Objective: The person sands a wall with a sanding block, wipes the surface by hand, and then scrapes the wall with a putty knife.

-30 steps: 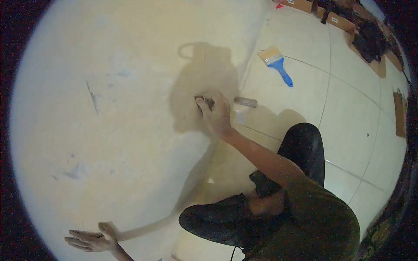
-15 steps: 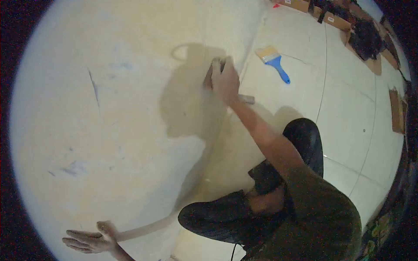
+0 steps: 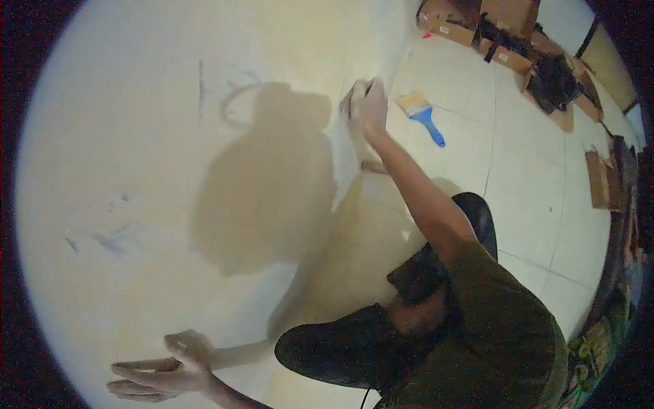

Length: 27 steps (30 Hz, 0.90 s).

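Note:
My left hand point(image 3: 163, 371) rests at the lower left with its fingers stretched out and spread against the pale wall point(image 3: 122, 286). At the foot of the wall, my right hand point(image 3: 369, 105) is closed, its fingers bent towards the surface. A thin brownish edge shows beside those fingers, but what it belongs to I cannot make out. To the right of that hand a paintbrush point(image 3: 424, 117) with a blue handle and light bristles lies on the floor. Below the hand, a small flat greyish piece point(image 3: 373, 167) lies partly behind my right forearm.
Dark scuffs point(image 3: 116, 238) and a thin dark line mark the wall. My bent legs point(image 3: 334, 351) are on the tiled floor point(image 3: 524, 177). Cardboard boxes point(image 3: 504, 54) with dark contents stand at the upper right, and another box point(image 3: 603, 180) sits at the right edge.
My right hand has shifted up and slightly right along the wall's foot. The camera view has turned a little. My left hand sits slightly further right in view, still spread.

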### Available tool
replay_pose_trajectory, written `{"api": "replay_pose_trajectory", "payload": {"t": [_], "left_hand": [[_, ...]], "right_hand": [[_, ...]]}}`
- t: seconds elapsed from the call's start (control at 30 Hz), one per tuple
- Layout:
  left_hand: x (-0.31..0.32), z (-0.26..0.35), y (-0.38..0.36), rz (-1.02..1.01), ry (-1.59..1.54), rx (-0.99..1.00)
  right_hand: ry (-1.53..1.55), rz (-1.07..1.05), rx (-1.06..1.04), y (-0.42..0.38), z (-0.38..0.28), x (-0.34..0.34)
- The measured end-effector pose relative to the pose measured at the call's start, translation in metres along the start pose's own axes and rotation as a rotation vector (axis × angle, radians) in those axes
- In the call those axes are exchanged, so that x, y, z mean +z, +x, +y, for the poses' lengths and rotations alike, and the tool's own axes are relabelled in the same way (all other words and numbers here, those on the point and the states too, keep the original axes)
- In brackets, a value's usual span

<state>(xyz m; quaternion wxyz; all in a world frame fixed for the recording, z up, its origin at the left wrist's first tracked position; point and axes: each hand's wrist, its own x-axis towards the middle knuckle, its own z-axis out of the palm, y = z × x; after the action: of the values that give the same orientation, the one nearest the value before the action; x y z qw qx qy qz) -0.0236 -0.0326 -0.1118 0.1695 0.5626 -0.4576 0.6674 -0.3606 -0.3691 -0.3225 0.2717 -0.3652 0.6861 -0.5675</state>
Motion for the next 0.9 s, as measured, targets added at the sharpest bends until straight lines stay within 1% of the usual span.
{"api": "replay_pose_trajectory", "payload": {"t": [0.03,0.1,0.2,0.3,0.4,0.43,0.47,0.53,0.57,0.6,0.67,0.7,0.8,0.83,0.9], "left_hand": [[0.001,0.014,-0.010,-0.012,-0.003,-0.061],[-0.002,0.035,-0.038,-0.089,0.030,-0.185],[0.001,0.081,-0.088,-0.264,-0.075,-0.218],[-0.001,0.138,-0.159,-0.574,-0.231,-0.136],[-0.005,0.191,-0.225,-1.037,-0.477,0.031],[-0.004,0.206,-0.237,-1.086,-0.473,0.063],[-0.002,0.220,-0.244,-1.132,-0.462,0.088],[0.002,0.240,-0.246,-1.044,-0.350,0.132],[0.010,0.244,-0.251,-0.943,-0.380,0.150],[0.008,0.246,-0.250,-0.844,-0.404,0.160],[0.000,0.252,-0.250,-0.812,-0.445,0.160],[0.000,0.253,-0.251,-0.843,-0.463,0.150],[0.007,0.264,-0.263,-0.997,-0.512,0.094],[0.009,0.268,-0.264,-1.047,-0.528,0.076],[0.001,0.274,-0.270,-1.090,-0.567,0.088]], "right_hand": [[0.008,-0.035,-0.036,-0.017,-0.002,-0.004],[-0.012,-0.105,-0.101,-0.019,-0.004,-0.013],[-0.063,0.091,-0.071,0.048,0.030,0.016],[-0.090,0.100,-0.190,-0.005,-0.006,-0.002],[0.002,0.015,-0.207,-0.014,-0.011,-0.012],[0.114,-0.028,-0.080,0.003,-0.009,-0.008],[0.065,-0.006,-0.090,-0.002,-0.006,-0.009],[-0.022,0.042,-0.139,-0.012,-0.016,-0.012],[-0.043,0.010,-0.207,-0.026,-0.015,-0.010],[-0.014,-0.003,-0.178,-0.025,-0.021,-0.011],[0.030,-0.031,-0.096,-0.029,-0.023,-0.019],[-0.121,0.083,-0.073,0.009,0.012,0.003],[0.006,0.013,-0.099,-0.022,-0.002,0.000],[-0.033,0.006,-0.160,-0.048,-0.008,-0.003],[-0.122,0.009,-0.125,-0.039,-0.002,-0.004]]}}
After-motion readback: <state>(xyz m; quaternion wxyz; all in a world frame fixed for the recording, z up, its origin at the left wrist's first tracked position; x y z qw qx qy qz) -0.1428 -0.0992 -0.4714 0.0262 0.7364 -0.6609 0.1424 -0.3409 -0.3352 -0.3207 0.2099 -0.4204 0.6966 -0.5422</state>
